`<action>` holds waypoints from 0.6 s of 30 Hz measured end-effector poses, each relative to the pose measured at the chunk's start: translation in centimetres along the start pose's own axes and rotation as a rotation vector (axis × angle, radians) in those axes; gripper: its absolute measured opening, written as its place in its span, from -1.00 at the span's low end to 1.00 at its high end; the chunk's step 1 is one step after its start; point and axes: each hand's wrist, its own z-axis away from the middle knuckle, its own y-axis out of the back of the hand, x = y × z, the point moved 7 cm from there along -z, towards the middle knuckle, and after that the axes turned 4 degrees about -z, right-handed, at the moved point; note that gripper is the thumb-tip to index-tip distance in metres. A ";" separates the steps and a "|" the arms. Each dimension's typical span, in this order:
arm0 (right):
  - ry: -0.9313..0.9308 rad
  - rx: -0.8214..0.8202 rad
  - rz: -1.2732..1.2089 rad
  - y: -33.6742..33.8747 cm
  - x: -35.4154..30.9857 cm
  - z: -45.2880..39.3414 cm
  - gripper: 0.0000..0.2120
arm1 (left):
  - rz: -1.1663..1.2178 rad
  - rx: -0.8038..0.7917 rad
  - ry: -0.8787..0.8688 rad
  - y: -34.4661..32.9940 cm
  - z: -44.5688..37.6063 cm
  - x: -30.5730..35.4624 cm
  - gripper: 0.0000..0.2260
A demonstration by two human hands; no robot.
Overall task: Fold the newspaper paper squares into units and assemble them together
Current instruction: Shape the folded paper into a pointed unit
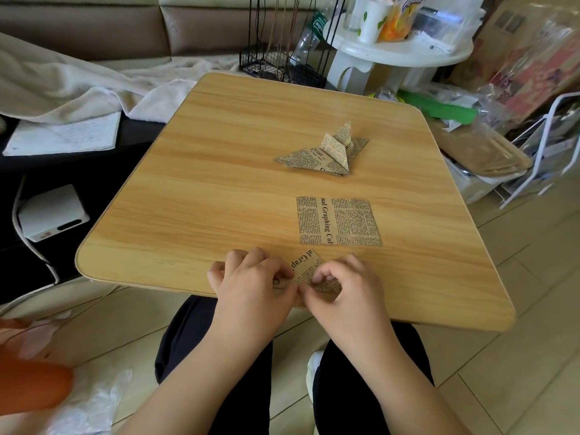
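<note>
Table (219,189): one wooden-look top with rounded corners filled the middle of the view.
Sofa (94,26): brown and cream, at 11 o'clock, with a pale blanket (62,86) draped over it.
White stand (398,54): at 1 o'clock beyond the table, crowded with a cup and bags; a black wire rack (282,64) stood beside it at 12 o'clock.
White box (53,211): one, at 9 o'clock on a dark surface, cable attached.
Flat paper square (339,221): one, at 3 o'clock from table centre, headline reading "nal Graphing Col".
Folded units (326,152): a small overlapping cluster at 1 o'clock, count unclear; "Print" legible.
Paper in work (306,266): one piece at the near edge, 6 o'clock, showing "al Grap", partly hidden by fingers.
Left hand (251,284): fingers curled, pinching the piece's left side.
Right hand (348,287): fingers curled, pinching its right side.
</note>
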 end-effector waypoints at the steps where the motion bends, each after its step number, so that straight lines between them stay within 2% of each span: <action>1: -0.024 0.010 0.017 0.0 0.2 0.1 -0.82 | -0.007 -0.018 0.007 -0.1 -0.1 0.0 -0.93; 5: -0.099 0.008 0.077 -0.2 0.6 0.2 -0.77 | 0.003 -0.051 0.014 -0.4 -0.1 -0.3 -0.93; 10: -0.179 -0.077 0.126 0.4 1.4 0.0 -0.84 | 0.020 -0.035 0.082 -0.1 0.1 -1.0 -0.95; 18: -0.254 -0.100 0.150 2.8 3.6 0.1 -0.77 | 0.031 -0.074 0.155 1.2 0.3 -2.8 -0.74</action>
